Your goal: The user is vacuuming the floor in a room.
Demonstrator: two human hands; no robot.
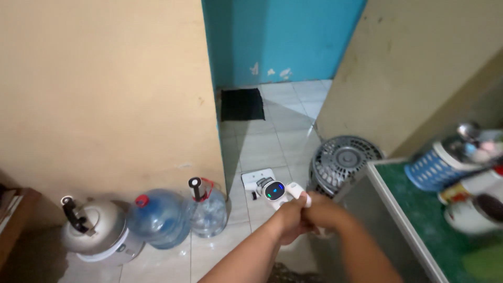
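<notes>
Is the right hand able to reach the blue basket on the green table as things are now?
Probably yes. The blue basket lies on the green table to the right, and nothing shows between it and the right hand. But that hand is joined with the left hand around a small white device.

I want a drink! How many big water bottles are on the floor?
2. One big blue bottle with a red cap stands beside the metal kettle. A clearer bottle with a pump on top stands right of it, by the wall corner. Others may be hidden.
</notes>
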